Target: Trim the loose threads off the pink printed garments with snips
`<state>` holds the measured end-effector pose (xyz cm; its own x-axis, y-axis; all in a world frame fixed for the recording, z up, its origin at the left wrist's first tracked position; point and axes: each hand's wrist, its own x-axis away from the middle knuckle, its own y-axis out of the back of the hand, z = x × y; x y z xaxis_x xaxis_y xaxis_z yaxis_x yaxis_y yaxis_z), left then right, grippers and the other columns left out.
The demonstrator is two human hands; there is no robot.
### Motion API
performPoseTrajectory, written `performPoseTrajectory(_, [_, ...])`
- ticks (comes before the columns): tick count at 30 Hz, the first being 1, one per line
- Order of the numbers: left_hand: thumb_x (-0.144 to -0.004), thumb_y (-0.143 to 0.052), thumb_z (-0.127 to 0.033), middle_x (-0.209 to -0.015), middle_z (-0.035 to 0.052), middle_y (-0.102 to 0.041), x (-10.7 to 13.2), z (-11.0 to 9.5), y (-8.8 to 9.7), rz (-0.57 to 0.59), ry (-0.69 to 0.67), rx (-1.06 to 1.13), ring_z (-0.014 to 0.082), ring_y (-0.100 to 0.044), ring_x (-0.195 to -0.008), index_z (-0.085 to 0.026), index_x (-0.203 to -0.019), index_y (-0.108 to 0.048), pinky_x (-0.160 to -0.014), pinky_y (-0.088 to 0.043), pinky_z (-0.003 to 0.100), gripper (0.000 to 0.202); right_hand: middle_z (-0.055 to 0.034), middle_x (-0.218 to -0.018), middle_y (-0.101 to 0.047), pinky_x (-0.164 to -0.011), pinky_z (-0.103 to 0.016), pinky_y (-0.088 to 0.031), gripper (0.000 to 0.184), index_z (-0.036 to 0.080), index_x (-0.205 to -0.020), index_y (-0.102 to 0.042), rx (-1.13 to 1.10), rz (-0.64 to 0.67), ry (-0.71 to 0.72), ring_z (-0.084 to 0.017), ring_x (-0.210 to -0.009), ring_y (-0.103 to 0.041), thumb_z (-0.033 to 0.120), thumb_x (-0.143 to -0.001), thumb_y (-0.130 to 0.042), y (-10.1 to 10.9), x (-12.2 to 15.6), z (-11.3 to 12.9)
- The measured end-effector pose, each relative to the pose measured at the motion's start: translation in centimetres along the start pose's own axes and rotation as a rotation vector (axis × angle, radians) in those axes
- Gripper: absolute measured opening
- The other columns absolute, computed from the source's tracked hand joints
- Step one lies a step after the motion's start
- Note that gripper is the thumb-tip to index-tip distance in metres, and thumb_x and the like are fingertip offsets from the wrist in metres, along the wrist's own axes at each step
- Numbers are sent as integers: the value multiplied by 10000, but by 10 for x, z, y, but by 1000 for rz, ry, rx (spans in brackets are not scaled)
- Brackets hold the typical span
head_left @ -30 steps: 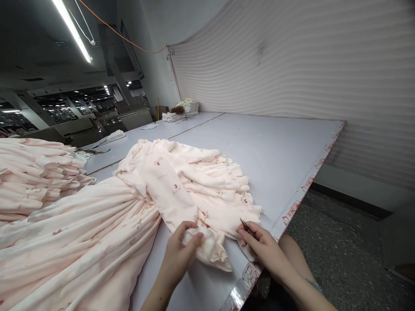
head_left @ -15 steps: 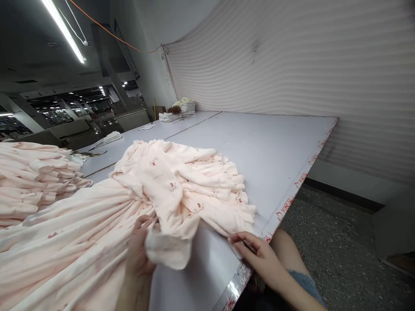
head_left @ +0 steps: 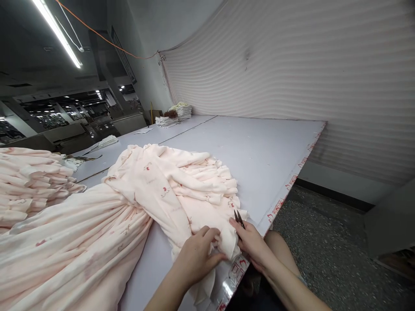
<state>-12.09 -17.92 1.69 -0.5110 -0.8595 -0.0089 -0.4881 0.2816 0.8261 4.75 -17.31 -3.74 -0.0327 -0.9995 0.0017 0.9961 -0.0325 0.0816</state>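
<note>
"Pale pink, soft-looking cloth garment with small red motifs (head_left: 81,246), bunched on that broad, pale lavender-grey table (head_left: 259,147). Which way does it run?"

"Its long axis slants: full, gathered folds spread to the near left, and the narrower parts point at the near right corner. A rumpled pink cloth heap (head_left: 35,185) sits to its left; whether they touch, I can't tell."

"And that flat, sleeve-like pink length (head_left: 164,190)?"

"Runs from the far left down toward the worker, its end under the left hand (head_left: 197,257). That hand is half curled, thumb apart from the fingers, touching cloth; I can't see whether it has any pinched."

"The right hand (head_left: 254,242)?"

"Closed round small dark metal snips (head_left: 239,219), blade tips up and slightly parted, right beside the frilled end."

"Risky?"

"Could be. A tug from the left might drag a fold onto those tips and nick it, and cloth this near the edge could slide off under its own weight."
</note>
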Motion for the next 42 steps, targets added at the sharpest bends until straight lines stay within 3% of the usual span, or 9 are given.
performPoseTrajectory(3, [-831,-409,-132,-849,20,-599,-6,3,10,-31,3,46,172,-562,-784,-205,-852,-595,-708,-417,272,202,2,-574,-560,-485,-225,-396,409,158,-702,-595,5,-11,27,-139,-530,-515,514,-844,-452,1,-8,5])
performPoseTrajectory(10, [-854,-379,-181,-852,8,-635,-12,1,35,-23,87,294,166,-572,-814,-195,-859,-608,-720,-427,250,229,-68,-1009,-618,-704,-255,-452,243,220,-944,-623,149,-130,230,-217,-961,-555,408,-848,-502,35,10,41])
performPoseTrajectory(14, [-850,-414,-216,-813,3,-638,-19,-3,37,15,56,328,167,-572,-811,-193,-834,-624,-713,-427,237,211,-57,-1159,-569,-860,-291,-428,312,257,-1100,-594,181,106,316,-216,-1058,-524,314,-794,-599,26,16,52])
performPoseTrajectory(21, [-845,-488,-308,-799,5,-595,-6,-1,39,-344,104,280,167,-565,-766,-195,-891,-564,-661,-424,247,143,67,-509,-463,-442,-199,-330,277,196,-690,-530,-267,66,5,-91,-455,-410,449,-789,-581,-6,-11,33])
performPoseTrajectory(25, [-773,-604,-317,-871,26,-612,16,2,19,-258,21,211,192,-575,-809,-198,-936,-553,-730,-445,287,208,143,-337,-251,-338,-175,-130,378,204,-647,-444,-689,56,-302,-33,-321,-118,524,-736,-623,-17,-10,32])
performPoseTrajectory(29, [-754,-541,-139,-957,45,-593,18,2,0,-395,7,120,201,-574,-876,-205,-1018,-503,-760,-456,306,275,147,-313,-207,-325,-169,-138,415,210,-606,-403,-710,78,-335,-31,-315,-93,555,-769,-565,-25,-9,32])
performPoseTrajectory(32, [-736,-431,-38,-882,32,-566,14,2,-1,-472,-27,106,184,-573,-855,-207,-888,-509,-735,-465,289,240,81,-484,-465,-381,-175,-322,304,200,-777,-506,-540,-66,-167,-61,-368,-337,488,-771,-602,-17,-9,31])
performPoseTrajectory(36, [-726,-459,-35,-896,36,-541,11,2,2,-518,-61,100,184,-567,-883,-210,-892,-545,-717,-483,273,256,-62,-1107,-573,-808,-298,-462,335,236,-1073,-539,38,-196,253,-211,-1007,-540,368,-777,-623,7,2,37])
performPoseTrajectory(42, [-766,-511,-107,-972,62,-512,9,1,4,-608,-59,103,171,-569,-839,-198,-865,-588,-587,-495,222,155,-33,-974,-610,-758,-261,-478,205,247,-1013,-612,313,190,331,-174,-878,-588,302,-816,-589,13,19,68])
